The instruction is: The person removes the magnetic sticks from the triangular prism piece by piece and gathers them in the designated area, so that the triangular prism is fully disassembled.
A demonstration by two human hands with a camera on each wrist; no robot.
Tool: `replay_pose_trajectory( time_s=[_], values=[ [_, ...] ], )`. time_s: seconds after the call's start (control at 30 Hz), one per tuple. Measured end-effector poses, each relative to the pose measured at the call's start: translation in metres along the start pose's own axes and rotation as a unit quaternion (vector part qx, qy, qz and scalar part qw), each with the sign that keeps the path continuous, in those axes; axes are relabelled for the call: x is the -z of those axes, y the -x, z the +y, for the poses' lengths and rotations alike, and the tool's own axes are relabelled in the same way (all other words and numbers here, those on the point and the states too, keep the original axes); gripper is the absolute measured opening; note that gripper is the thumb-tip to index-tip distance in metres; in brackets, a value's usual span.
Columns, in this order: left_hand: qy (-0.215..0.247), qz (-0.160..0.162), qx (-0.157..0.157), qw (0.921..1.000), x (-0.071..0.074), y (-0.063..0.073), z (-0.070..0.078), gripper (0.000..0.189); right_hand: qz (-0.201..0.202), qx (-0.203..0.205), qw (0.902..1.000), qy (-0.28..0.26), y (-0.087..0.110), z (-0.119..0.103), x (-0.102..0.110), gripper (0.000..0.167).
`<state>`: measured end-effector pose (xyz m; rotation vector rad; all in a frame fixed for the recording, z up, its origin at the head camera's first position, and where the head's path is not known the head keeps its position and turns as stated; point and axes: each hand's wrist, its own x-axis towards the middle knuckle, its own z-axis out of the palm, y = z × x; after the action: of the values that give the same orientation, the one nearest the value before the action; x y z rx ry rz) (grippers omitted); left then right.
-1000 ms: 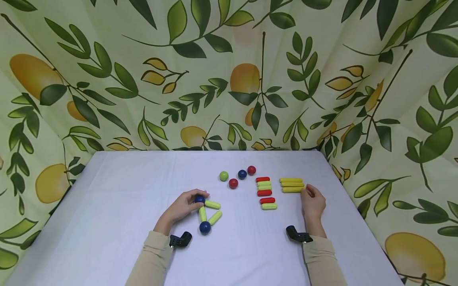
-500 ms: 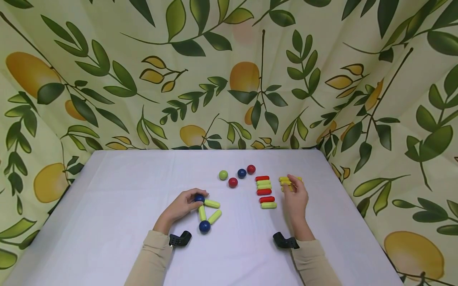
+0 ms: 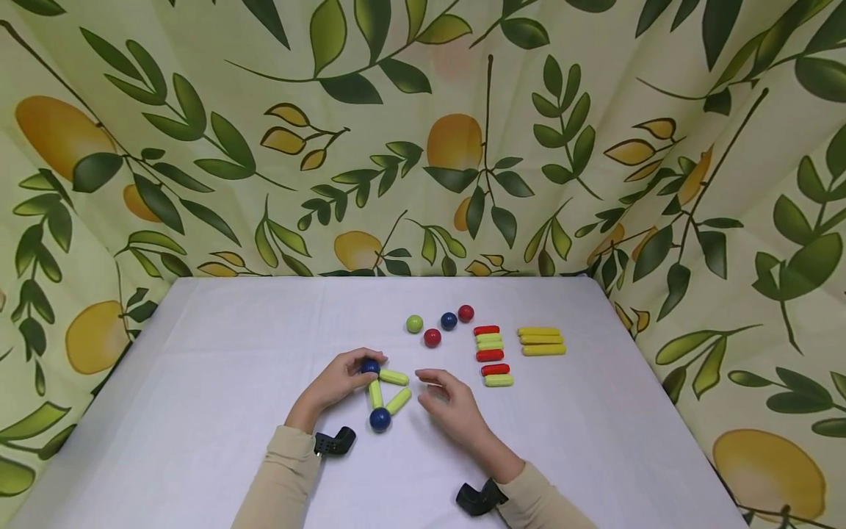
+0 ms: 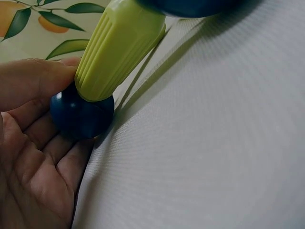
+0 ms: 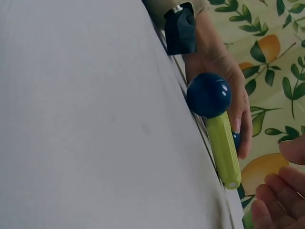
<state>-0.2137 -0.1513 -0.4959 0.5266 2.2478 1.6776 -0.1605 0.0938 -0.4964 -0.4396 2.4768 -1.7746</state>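
My left hand (image 3: 341, 378) holds a blue ball (image 3: 371, 366) between thumb and fingers; in the left wrist view the ball (image 4: 81, 117) sits against the fingers. A light-green ribbed rod (image 3: 375, 394) joins it to a second blue ball (image 3: 380, 419) nearer me. Two more light-green rods, an upper rod (image 3: 394, 377) and a lower rod (image 3: 399, 401), slant out to the right, one from each ball. Their free ends stand apart. Just right of these ends hovers my right hand (image 3: 456, 406), fingers bent loosely, nothing held.
Behind lie a green ball (image 3: 414, 324), two red balls (image 3: 432, 338) and a blue ball (image 3: 449, 321). To the right are a column of short red and green rods (image 3: 490, 355) and three longer yellow rods (image 3: 543, 340). A patterned curtain (image 3: 423, 147) surrounds the white table (image 3: 218, 411).
My right hand has moved from the yellow rods leftward and nearer, to beside the green rods. All three yellow rods still lie in place. The left hand keeps its hold on the blue ball.
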Motion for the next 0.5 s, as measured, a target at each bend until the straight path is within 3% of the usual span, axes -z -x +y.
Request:
replay_pose_trajectory(
  time_s=[0.1, 0.27, 0.37, 0.5],
  values=[
    [-0.003, -0.001, 0.002, 1.0000, 0.000, 0.003, 0.013, 0.031, -0.050, 0.014, 0.9986, 0.008, 0.001, 0.004, -0.004, 0.039],
    [-0.006, -0.001, 0.005, 1.0000, 0.000, 0.004, 0.020, 0.031, -0.102, 0.017, 0.9932, 0.054, -0.001, 0.010, -0.006, 0.042],
    [-0.005, -0.002, 0.000, 1.0000, 0.000, 0.004, 0.017, 0.031, -0.117, 0.028, 0.9886, 0.091, -0.004, 0.015, -0.008, 0.041],
    [0.000, 0.000, -0.002, 1.0000, -0.001, -0.001, -0.001, 0.031, -0.108, 0.058, 0.9829, 0.138, -0.007, 0.020, -0.010, 0.034]
  ],
)
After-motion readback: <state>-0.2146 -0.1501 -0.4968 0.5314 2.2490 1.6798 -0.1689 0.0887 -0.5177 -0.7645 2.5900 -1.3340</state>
